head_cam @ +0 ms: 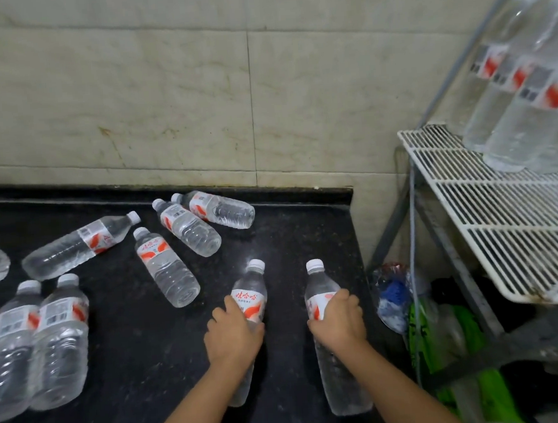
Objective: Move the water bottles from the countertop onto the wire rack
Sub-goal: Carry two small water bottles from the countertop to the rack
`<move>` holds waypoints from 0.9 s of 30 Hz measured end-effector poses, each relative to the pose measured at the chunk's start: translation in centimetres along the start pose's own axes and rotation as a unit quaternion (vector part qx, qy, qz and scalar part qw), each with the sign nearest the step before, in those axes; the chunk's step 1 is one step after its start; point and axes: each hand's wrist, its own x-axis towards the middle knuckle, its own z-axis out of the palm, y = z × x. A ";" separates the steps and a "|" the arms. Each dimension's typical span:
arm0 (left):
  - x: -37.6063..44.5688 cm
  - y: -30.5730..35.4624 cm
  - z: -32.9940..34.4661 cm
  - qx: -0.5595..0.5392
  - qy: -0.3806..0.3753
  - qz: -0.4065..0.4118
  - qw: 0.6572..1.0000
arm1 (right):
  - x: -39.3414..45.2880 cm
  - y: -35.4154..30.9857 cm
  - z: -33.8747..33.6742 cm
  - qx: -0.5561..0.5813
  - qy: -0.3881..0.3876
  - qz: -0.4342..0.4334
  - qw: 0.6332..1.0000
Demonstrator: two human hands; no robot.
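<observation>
Broadly, a black countertop (143, 369) lies beneath both hands, backed by a pale tiled wall (164, 97) beyond them. Up and to the right of the right hand (339, 319), a white wire rack (503, 228) carries upright bottles on the rack (524, 101) at its far end. Below the rack sit crumpled plastic bags (445, 338), green and blue. Left of the left hand (235, 335) stand two upright bottles (36, 347), touching each other; beyond that hand four lying bottles (174, 241) are scattered on their sides. The left hand is curled round the label of the left bottle (251, 292). The right hand grasps the right bottle (334, 366) at its label, fingers wrapped round it. Both gripped bottles have white caps and are over the countertop near its right edge, well apart from the rack.
</observation>
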 end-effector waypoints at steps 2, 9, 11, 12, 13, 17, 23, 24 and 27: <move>-0.1 1.1 -1.7 -0.012 0.040 0.013 0.999 | 0.1 -1.5 -2.1 0.019 0.027 -0.035 0.999; 0.1 8.2 -10.5 -0.099 0.225 0.093 0.965 | 1.1 -6.9 -14.3 0.103 0.168 -0.153 0.968; -0.4 11.1 -12.8 -0.117 0.262 0.112 0.951 | 1.3 -7.2 -18.3 0.117 0.220 -0.174 0.953; -0.7 12.7 -13.7 -0.129 0.277 0.120 0.945 | 1.3 -7.0 -20.3 0.121 0.248 -0.184 0.943; -1.1 14.3 -14.6 -0.141 0.290 0.129 0.938 | 1.4 -6.5 -22.2 0.123 0.275 -0.191 0.934; -3.3 21.3 -16.1 -0.174 0.339 0.182 0.906 | 1.7 -2.4 -29.0 0.139 0.354 -0.192 0.905; -7.9 32.7 -13.4 -0.232 0.360 0.242 0.871 | 4.0 8.0 -36.9 0.154 0.409 -0.193 0.878; -8.8 34.6 -12.5 -0.242 0.358 0.248 0.867 | 4.5 9.9 -37.9 0.158 0.410 -0.193 0.877; -10.7 40.1 -10.1 -0.275 0.349 0.257 0.858 | 6.3 15.4 -40.7 0.169 0.405 -0.207 0.875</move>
